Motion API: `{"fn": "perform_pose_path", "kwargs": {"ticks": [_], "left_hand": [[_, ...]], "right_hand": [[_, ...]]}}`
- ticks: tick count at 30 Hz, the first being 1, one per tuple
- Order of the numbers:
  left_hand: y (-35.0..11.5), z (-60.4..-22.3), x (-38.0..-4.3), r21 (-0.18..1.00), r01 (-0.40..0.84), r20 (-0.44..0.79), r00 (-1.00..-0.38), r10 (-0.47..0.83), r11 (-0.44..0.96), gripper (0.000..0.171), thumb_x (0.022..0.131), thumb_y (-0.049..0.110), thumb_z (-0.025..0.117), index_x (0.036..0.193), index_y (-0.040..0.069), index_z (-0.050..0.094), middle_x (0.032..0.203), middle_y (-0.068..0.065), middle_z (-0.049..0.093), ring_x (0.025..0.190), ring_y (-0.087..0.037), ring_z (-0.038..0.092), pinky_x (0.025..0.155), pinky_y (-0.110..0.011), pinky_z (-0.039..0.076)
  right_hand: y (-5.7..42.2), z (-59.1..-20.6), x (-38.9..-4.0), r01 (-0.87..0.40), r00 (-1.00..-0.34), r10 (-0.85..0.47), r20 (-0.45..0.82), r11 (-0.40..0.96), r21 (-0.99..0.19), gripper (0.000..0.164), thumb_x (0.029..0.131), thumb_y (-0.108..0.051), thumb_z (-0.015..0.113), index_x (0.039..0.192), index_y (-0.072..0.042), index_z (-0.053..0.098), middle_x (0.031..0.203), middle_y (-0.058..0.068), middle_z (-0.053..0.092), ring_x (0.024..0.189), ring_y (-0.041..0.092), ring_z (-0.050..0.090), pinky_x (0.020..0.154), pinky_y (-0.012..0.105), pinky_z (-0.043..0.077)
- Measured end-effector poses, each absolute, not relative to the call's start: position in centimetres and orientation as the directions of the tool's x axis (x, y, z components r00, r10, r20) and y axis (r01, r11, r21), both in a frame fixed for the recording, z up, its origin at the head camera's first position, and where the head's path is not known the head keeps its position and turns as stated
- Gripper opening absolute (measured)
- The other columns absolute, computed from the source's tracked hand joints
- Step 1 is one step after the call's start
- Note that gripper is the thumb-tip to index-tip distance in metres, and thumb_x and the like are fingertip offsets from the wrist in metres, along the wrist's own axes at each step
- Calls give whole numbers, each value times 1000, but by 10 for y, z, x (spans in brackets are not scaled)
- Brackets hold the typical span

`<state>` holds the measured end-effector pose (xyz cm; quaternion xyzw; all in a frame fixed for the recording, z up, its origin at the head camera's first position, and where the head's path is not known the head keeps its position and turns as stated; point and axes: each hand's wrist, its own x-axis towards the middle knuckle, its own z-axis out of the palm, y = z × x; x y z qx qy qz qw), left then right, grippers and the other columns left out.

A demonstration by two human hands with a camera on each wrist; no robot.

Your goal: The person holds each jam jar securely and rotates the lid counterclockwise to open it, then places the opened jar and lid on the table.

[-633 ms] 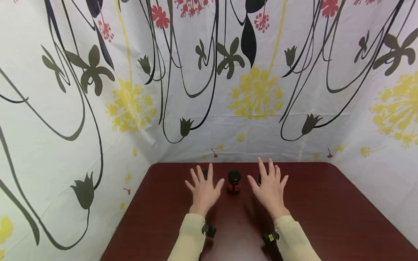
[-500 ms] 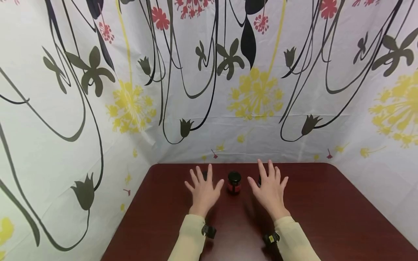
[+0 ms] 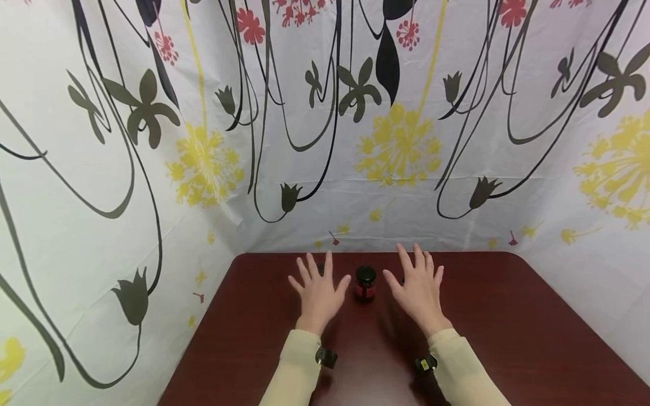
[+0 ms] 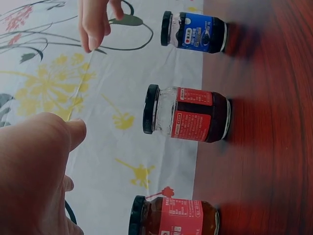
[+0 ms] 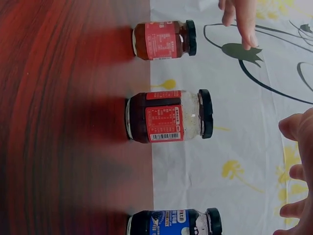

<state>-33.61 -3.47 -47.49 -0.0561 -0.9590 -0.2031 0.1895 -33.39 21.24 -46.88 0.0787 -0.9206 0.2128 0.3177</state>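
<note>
My left hand [image 3: 319,299] hovers over the table with its fingers spread, holding nothing. My right hand [image 3: 418,293] is likewise spread and bare, to the right. Between them stands an upright jam jar [image 3: 365,285] with a black lid, red label and dark contents. An amber jar [image 4: 178,217] with a pinkish-red label stands nearest the left hand, which mostly hides it in the head view. Beyond the right hand is a dark jar with a blue label [image 5: 168,223], almost wholly covered from above. All three lids are on.
The dark red wooden table [image 3: 244,349] has rounded far corners. A white curtain [image 3: 315,163] printed with flowers and stems surrounds its back and sides. Each wrist wears a small black camera on a strap, over cream sleeves [image 3: 297,366].
My right hand has shifted slightly left and away from me, covering more of the blue-labelled jar. My left hand stays nearly in place, and the jars have not moved.
</note>
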Motion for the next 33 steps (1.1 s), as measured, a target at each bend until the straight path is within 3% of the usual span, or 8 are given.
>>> {"fn": "perform_pose_path", "kwargs": {"ticks": [6,14,33], "left_hand": [[-36,-470,-336,307,211,408,-910,73,928,82,97,69,43,162,30,14,165,-23,7,149,-48,-6,107,-78,5],[-41,-470,-341,245,237,396,-909,126,940,82,97,71,36,162,31,9,165,-22,8,149,-49,-4,108,-76,8],[-80,-475,-349,346,242,369,-923,105,906,83,97,66,46,162,22,21,162,-26,16,149,-49,5,111,-72,7]], "right_hand": [[210,-468,-338,-304,-776,-36,630,896,-324,73,95,-53,63,156,-24,37,158,22,28,142,50,24,104,80,9],[209,-464,-344,-322,-795,-77,602,895,-310,73,95,-55,62,155,-23,39,158,21,29,143,48,23,105,79,8],[215,-449,-350,-420,-819,-282,499,888,-186,76,95,-57,59,158,-25,32,158,21,28,141,47,27,106,75,18]]}}
